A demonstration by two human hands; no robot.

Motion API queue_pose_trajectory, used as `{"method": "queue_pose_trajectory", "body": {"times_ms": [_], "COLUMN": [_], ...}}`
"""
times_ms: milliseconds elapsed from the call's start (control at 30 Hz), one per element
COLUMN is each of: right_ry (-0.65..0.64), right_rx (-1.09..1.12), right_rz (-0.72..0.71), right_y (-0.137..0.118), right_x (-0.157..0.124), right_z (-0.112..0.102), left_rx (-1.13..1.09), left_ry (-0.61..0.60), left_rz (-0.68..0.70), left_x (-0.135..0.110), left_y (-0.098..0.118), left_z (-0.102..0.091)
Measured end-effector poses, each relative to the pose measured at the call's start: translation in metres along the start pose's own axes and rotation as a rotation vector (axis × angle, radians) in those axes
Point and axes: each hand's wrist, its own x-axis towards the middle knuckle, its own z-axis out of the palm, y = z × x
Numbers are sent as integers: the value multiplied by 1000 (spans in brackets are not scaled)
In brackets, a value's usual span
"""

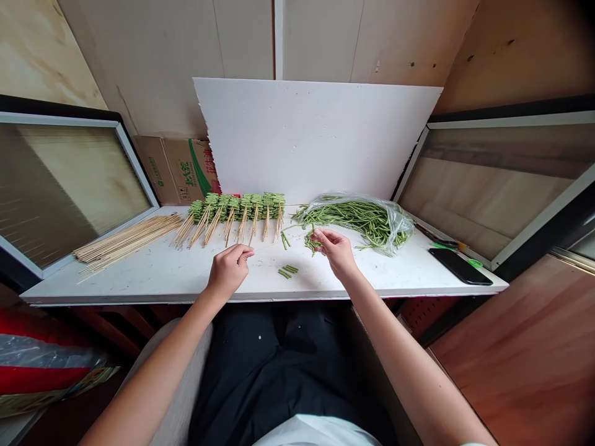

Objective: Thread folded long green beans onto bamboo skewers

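Over white table (153,272) — left hand (229,267) pinching skewer (260,249), right hand (335,249) pinching bean pieces (312,241).

Green beans (357,218) in clear bag (395,226); pale wooden skewers (125,240); white table (162,272); black phone (460,266).

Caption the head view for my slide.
Left hand pinches a skewer; right hand holds cut beans beside finished skewers.

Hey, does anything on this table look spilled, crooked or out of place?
Mostly tidy. A few cut bean pieces lie loose on the table between the left hand and right hand, and some beans stick out of their plastic bag.
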Motion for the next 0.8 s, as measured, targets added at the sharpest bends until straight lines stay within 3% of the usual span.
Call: {"method": "queue_pose_trajectory", "body": {"times_ms": [467, 800], "right_ry": [-31, -75], "right_rx": [-42, -179], "right_rz": [-24, -172], "right_y": [4, -9], "right_x": [0, -5], "right_z": [1, 2], "left_rx": [-17, -61], "left_ry": [-5, -30], "left_rz": [13, -1], "left_x": [-1, 1], "left_y": [0, -4], "left_z": [0, -4]}}
